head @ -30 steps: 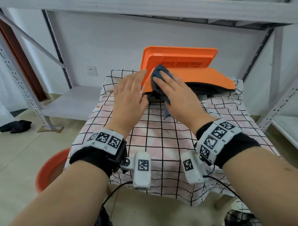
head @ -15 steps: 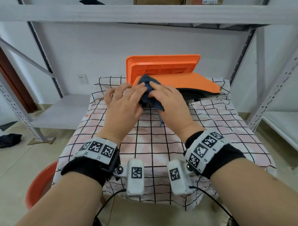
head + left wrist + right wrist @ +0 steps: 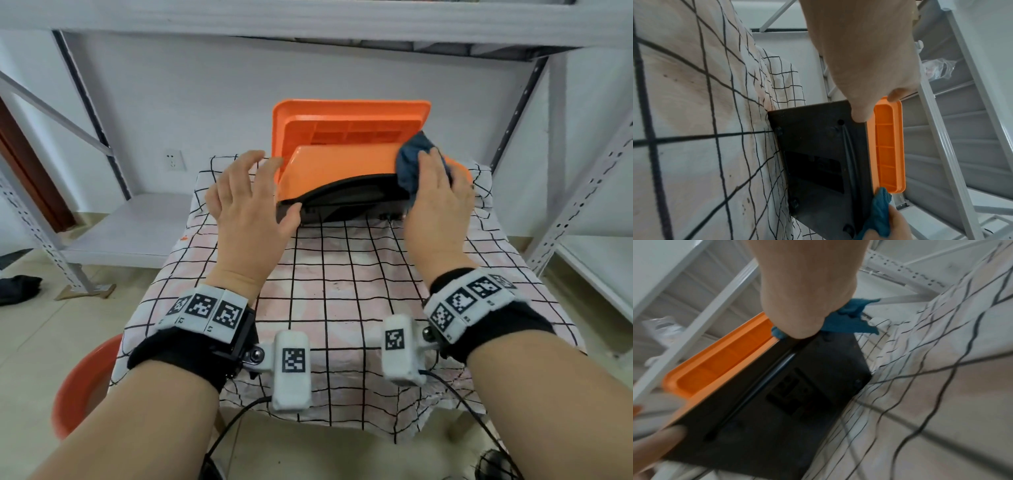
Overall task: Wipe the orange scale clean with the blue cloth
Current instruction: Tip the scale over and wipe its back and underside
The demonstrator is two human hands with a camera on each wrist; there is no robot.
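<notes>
The orange scale (image 3: 342, 168) lies tipped on the checked tablecloth, its black underside (image 3: 818, 154) facing me and its ribbed orange platform (image 3: 349, 126) standing up behind. My left hand (image 3: 260, 192) rests against the scale's left end, fingers spread and nearly straight, thumb (image 3: 859, 116) on the black base. My right hand (image 3: 435, 181) holds the bunched blue cloth (image 3: 409, 164) and presses it on the right end of the orange body. The cloth (image 3: 842, 321) sticks out past my palm (image 3: 803, 296) and hangs over the black edge (image 3: 877, 216).
The small table (image 3: 342, 291) stands between grey metal shelf frames at the left (image 3: 34, 212) and right (image 3: 582, 192), with a shelf board (image 3: 308, 17) overhead. A red basin (image 3: 78, 387) sits on the floor at lower left. A dark rag (image 3: 17, 289) lies on the floor.
My right hand has swept the blue cloth from the scale's left end along the orange body to its right end. My left hand has stayed at the left end.
</notes>
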